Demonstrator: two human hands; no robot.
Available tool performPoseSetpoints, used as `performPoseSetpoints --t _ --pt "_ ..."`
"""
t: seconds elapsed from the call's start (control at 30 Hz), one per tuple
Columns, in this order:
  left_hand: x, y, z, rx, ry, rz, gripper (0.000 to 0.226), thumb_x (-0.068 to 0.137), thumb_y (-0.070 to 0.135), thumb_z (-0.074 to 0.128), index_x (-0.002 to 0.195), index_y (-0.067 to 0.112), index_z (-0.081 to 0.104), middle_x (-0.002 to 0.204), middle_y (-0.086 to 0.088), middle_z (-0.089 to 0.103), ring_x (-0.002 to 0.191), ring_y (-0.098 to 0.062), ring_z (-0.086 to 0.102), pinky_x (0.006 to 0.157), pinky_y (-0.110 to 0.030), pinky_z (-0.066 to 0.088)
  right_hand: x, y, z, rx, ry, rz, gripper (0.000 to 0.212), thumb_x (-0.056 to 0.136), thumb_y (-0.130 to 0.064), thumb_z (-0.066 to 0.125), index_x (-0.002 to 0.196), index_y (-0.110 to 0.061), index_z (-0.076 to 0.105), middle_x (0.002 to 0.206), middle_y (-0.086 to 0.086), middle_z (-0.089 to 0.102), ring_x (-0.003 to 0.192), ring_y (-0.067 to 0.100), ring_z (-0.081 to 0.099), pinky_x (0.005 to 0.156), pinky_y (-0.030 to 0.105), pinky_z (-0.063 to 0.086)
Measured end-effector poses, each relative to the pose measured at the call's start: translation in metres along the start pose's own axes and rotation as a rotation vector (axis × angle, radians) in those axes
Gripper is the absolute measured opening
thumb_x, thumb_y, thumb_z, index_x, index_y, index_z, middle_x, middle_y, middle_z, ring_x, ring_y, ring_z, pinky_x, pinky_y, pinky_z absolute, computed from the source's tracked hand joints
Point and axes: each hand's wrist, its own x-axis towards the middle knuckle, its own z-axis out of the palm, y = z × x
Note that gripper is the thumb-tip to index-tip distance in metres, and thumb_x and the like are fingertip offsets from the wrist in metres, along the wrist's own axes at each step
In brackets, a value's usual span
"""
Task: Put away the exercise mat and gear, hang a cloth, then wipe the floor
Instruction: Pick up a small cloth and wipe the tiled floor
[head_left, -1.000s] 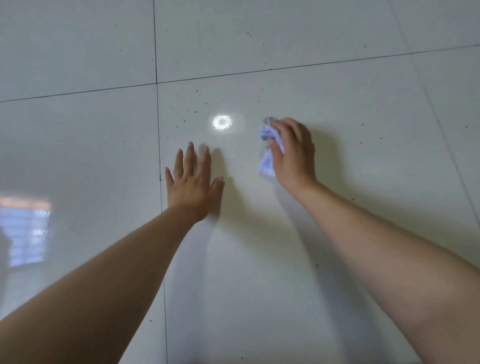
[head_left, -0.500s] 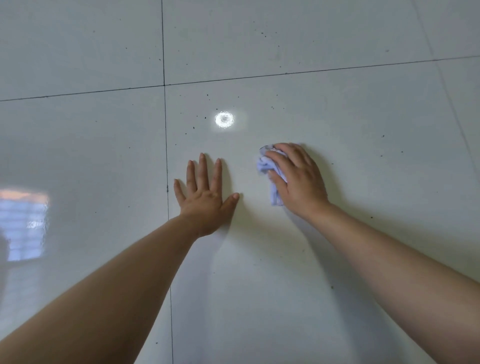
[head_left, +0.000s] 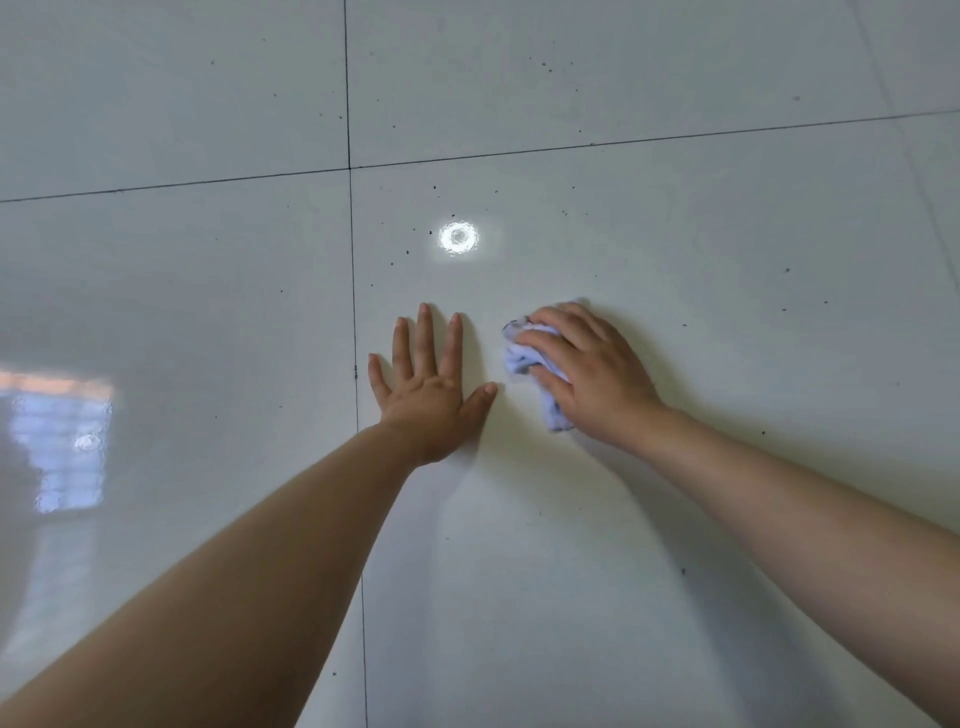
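A glossy white tiled floor (head_left: 675, 218) fills the view, dotted with small dark specks. My right hand (head_left: 592, 374) presses a crumpled pale blue-white cloth (head_left: 522, 356) flat against the tile; the cloth pokes out past my fingers on the left and under my palm. My left hand (head_left: 428, 387) lies flat on the floor just left of the cloth, fingers spread, holding nothing. Most of the cloth is hidden under my right hand.
Dark grout lines (head_left: 349, 169) cross at the upper left of my hands. A round lamp reflection (head_left: 458, 238) shines on the tile beyond my fingers. A window reflection (head_left: 57, 441) glares at the left edge.
My right hand has drawn the cloth back toward me across the tile. My left hand has also shifted nearer and to the right.
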Motion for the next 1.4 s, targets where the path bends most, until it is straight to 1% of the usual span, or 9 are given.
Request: performPoseSetpoints --t 0.07,0.23,0.4,0.63,0.8,1.0,1.13,1.3,1.4 --pt "0.000 0.000 0.001 0.008 0.001 0.005 0.078 0.091 0.062 0.024 0.142 0.030 -0.027 0.148 -0.001 -0.040 0.136 -0.025 -0.034 0.109 -0.053 -0.016 0.003 0.011 -0.001 -0.029 0.038 0.050 0.032 0.087 -0.024 0.050 0.115 -0.014 0.062 0.119 0.009 0.058 0.110 0.030 0.051 0.096 0.036 0.038" --pt "0.000 0.003 -0.001 0.016 -0.004 -0.002 0.078 0.091 0.061 0.023 0.142 0.030 -0.026 0.148 -0.001 -0.039 0.137 -0.026 -0.034 0.109 -0.053 -0.015 0.046 0.003 0.009 -0.048 0.169 0.390 0.033 0.081 -0.021 0.055 0.112 -0.015 0.064 0.116 0.008 0.061 0.108 0.032 0.055 0.093 0.037 0.041" --pt "0.000 -0.001 -0.004 -0.028 -0.025 0.040 0.075 0.093 0.057 0.026 0.142 0.033 -0.025 0.148 0.000 -0.039 0.136 -0.023 -0.035 0.110 -0.052 -0.015 0.015 -0.028 0.012 -0.017 0.030 0.137 0.035 0.085 -0.029 0.049 0.113 -0.016 0.063 0.118 0.007 0.059 0.111 0.029 0.051 0.096 0.040 0.040" --pt "-0.014 -0.007 -0.001 0.040 0.180 0.071 0.061 0.096 0.050 0.019 0.147 0.035 -0.009 0.156 0.001 -0.020 0.143 -0.019 -0.018 0.115 -0.049 -0.002 -0.048 -0.018 0.002 -0.036 0.064 0.120 0.031 0.087 -0.029 0.046 0.110 -0.018 0.063 0.118 0.005 0.059 0.113 0.027 0.049 0.089 0.037 0.039" --pt "-0.020 0.018 0.010 0.170 0.183 0.146 0.063 0.096 0.049 0.022 0.149 0.030 -0.007 0.157 -0.001 -0.018 0.144 -0.022 -0.017 0.115 -0.048 -0.001 -0.068 0.008 -0.019 -0.090 0.168 0.277 0.036 0.081 -0.025 0.048 0.113 -0.019 0.063 0.115 0.002 0.062 0.108 0.025 0.054 0.082 0.034 0.044" --pt "-0.010 0.087 0.029 0.096 0.194 0.239 0.071 0.089 0.059 0.017 0.148 0.028 -0.009 0.157 -0.001 -0.016 0.144 -0.024 -0.014 0.114 -0.049 0.001 -0.097 0.053 -0.046 -0.151 0.244 0.444 0.037 0.085 -0.029 0.045 0.116 -0.019 0.062 0.118 0.002 0.060 0.108 0.025 0.054 0.084 0.034 0.043" --pt "0.007 0.119 0.032 0.144 0.064 0.190 0.076 0.091 0.061 0.023 0.145 0.029 -0.021 0.152 -0.002 -0.031 0.140 -0.026 -0.027 0.111 -0.055 -0.007 -0.094 0.057 -0.039 -0.132 0.279 0.542 0.036 0.085 -0.029 0.049 0.119 -0.020 0.059 0.123 0.000 0.056 0.114 0.022 0.049 0.095 0.030 0.034" --pt "0.013 0.118 0.029 0.143 -0.055 0.173 0.080 0.090 0.064 0.024 0.141 0.032 -0.029 0.147 -0.001 -0.041 0.136 -0.026 -0.035 0.108 -0.057 -0.014 -0.057 0.074 -0.033 -0.137 0.324 0.773 0.039 0.081 -0.030 0.052 0.118 -0.020 0.058 0.125 0.002 0.055 0.116 0.025 0.049 0.097 0.035 0.038" --pt "0.012 0.119 0.027 0.148 -0.066 0.173 0.080 0.090 0.064 0.024 0.140 0.033 -0.030 0.146 -0.001 -0.042 0.135 -0.026 -0.037 0.108 -0.057 -0.015 -0.029 0.082 -0.035 -0.136 0.312 0.754 0.038 0.082 -0.032 0.049 0.117 -0.019 0.059 0.124 0.003 0.056 0.114 0.027 0.050 0.096 0.036 0.038"
